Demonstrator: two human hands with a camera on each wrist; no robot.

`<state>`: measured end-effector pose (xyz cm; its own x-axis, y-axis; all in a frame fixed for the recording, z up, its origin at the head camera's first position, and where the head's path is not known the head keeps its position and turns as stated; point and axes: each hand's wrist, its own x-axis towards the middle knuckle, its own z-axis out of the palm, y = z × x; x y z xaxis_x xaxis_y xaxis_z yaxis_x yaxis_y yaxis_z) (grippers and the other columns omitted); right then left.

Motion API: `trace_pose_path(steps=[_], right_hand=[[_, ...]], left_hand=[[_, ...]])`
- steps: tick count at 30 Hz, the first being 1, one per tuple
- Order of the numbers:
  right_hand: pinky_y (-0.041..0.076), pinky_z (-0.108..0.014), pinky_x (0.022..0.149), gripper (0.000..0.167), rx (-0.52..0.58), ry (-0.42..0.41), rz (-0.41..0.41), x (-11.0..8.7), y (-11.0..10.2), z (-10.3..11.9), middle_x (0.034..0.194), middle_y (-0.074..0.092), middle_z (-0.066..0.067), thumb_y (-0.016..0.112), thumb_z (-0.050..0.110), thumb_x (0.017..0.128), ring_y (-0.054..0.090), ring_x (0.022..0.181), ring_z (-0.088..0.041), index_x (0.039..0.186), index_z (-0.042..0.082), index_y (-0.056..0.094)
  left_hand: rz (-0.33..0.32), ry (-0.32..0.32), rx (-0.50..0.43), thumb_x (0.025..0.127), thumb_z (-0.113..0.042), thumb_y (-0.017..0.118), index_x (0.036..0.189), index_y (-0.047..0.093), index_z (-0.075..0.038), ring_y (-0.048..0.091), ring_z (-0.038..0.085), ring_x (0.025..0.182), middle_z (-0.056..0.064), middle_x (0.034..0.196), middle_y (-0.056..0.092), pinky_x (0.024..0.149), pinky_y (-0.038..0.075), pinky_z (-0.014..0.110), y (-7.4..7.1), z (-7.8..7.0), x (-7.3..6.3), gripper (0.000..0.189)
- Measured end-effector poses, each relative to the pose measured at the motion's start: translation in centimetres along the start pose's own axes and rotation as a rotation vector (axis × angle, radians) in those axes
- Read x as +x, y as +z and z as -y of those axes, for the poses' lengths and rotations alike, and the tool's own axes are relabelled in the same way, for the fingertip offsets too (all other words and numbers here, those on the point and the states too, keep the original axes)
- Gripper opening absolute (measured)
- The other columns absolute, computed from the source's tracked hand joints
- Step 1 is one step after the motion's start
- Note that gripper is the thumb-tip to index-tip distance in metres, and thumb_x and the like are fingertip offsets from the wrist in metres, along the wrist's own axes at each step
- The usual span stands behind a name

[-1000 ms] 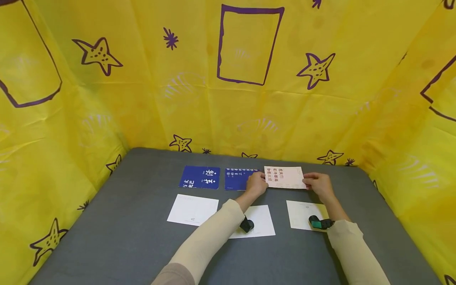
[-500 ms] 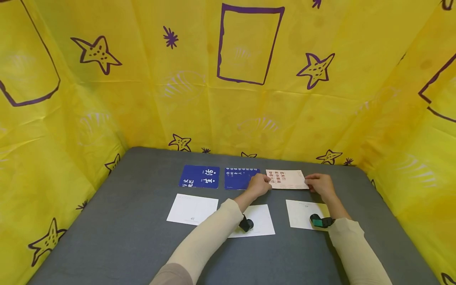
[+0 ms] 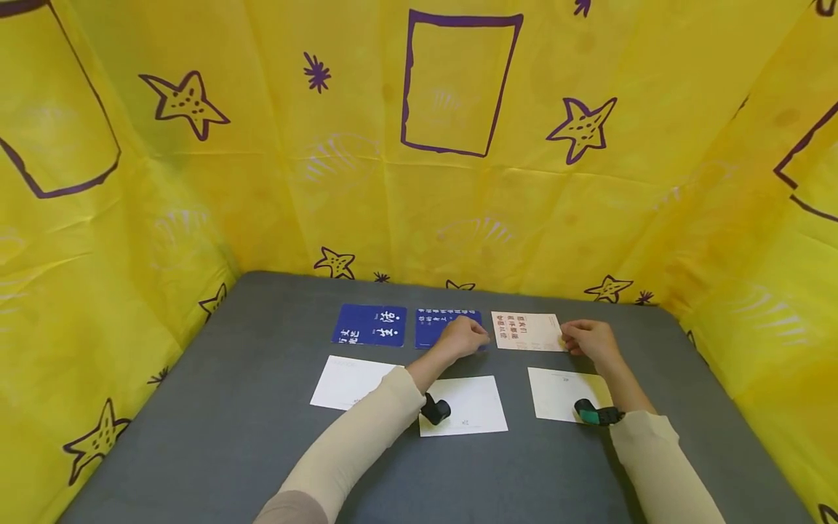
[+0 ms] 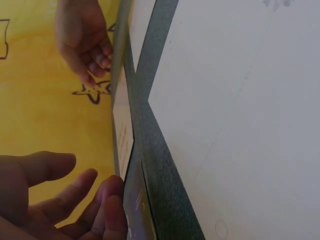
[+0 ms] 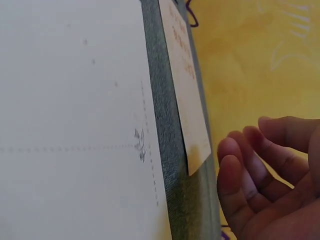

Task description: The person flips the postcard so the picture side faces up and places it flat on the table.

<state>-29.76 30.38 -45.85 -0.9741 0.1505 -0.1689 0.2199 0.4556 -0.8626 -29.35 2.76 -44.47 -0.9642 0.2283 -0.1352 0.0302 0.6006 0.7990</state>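
Observation:
A pale pink card (image 3: pixel 532 333) with red characters lies flat in the far row, at its right end. My left hand (image 3: pixel 460 339) hovers over the right part of a blue card (image 3: pixel 430 332) with white characters. Its fingers are loosely bent and hold nothing in the left wrist view, with the thumb apart. Just beyond the pink card's right edge is my right hand (image 3: pixel 592 340). In the right wrist view its loosely bent fingers stand apart from the pink card (image 5: pixel 187 95), nothing between them. The left hand hides part of the blue card.
Another blue card (image 3: pixel 369 324) lies at the far row's left end. Nearer are three white cards: one on the left (image 3: pixel 347 380), one in the middle (image 3: pixel 471 407), one on the right (image 3: pixel 556 393). A yellow patterned cloth (image 3: pixel 452 204) walls the grey table (image 3: pixel 216 429).
The pink card has shifted slightly right and lies flat beside the blue card. My left hand has let go of it and moved left; the right hand has released its right edge.

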Motion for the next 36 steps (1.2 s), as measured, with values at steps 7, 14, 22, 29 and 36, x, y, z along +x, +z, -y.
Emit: trace_pose_path(steps=[7,14,22,29,36], right_hand=[[0.057,-0.025,0.063,0.042,0.069,-0.064,-0.031,-1.5,0.3,1.3,0.070,0.064,0.009,0.057,0.020,0.098,0.062,0.063,-0.008,0.121,-0.015,0.057],[0.055,-0.024,0.063,0.041,0.044,-0.096,0.003,-2.2,1.5,2.0,0.071,0.064,0.006,0.059,0.021,0.098,0.063,0.064,-0.010,0.119,-0.014,0.059],[0.053,-0.023,0.057,0.036,0.037,-0.104,0.043,-3.2,3.9,1.7,0.072,0.066,-0.001,0.060,0.018,0.097,0.061,0.061,-0.012,0.112,-0.015,0.061],[0.052,-0.023,0.057,0.032,0.044,-0.085,0.043,-3.5,4.8,2.2,0.070,0.065,0.000,0.060,0.016,0.096,0.058,0.060,-0.012,0.109,-0.013,0.063],[0.051,-0.023,0.055,0.027,0.036,-0.075,0.056,-4.3,6.9,2.9,0.066,0.061,-0.001,0.060,0.012,0.095,0.055,0.057,-0.012,0.103,-0.013,0.064]], left_hand=[[0.039,0.054,-0.009,0.090,-0.017,0.066,0.104,0.074,-0.006,0.065,0.019,0.089,0.009,0.105,0.073,0.076,0.051,0.031,-2.3,0.7,-0.8,0.019],[0.013,0.054,-0.066,0.094,-0.016,0.061,0.112,0.071,-0.005,0.062,0.029,0.109,0.011,0.117,0.068,0.093,0.050,0.044,-5.2,1.1,-1.4,0.023],[-0.040,0.029,-0.024,0.096,-0.019,0.059,0.113,0.071,-0.009,0.063,0.027,0.106,0.010,0.115,0.069,0.090,0.051,0.043,-9.3,2.0,-2.8,0.023],[-0.047,0.005,0.049,0.094,-0.017,0.060,0.114,0.069,-0.008,0.061,0.029,0.109,0.010,0.116,0.068,0.093,0.050,0.045,-11.0,4.0,-4.2,0.023],[-0.074,-0.043,0.072,0.094,-0.017,0.060,0.121,0.065,-0.005,0.057,0.034,0.117,0.013,0.121,0.065,0.096,0.047,0.051,-12.6,6.0,-6.4,0.030]])
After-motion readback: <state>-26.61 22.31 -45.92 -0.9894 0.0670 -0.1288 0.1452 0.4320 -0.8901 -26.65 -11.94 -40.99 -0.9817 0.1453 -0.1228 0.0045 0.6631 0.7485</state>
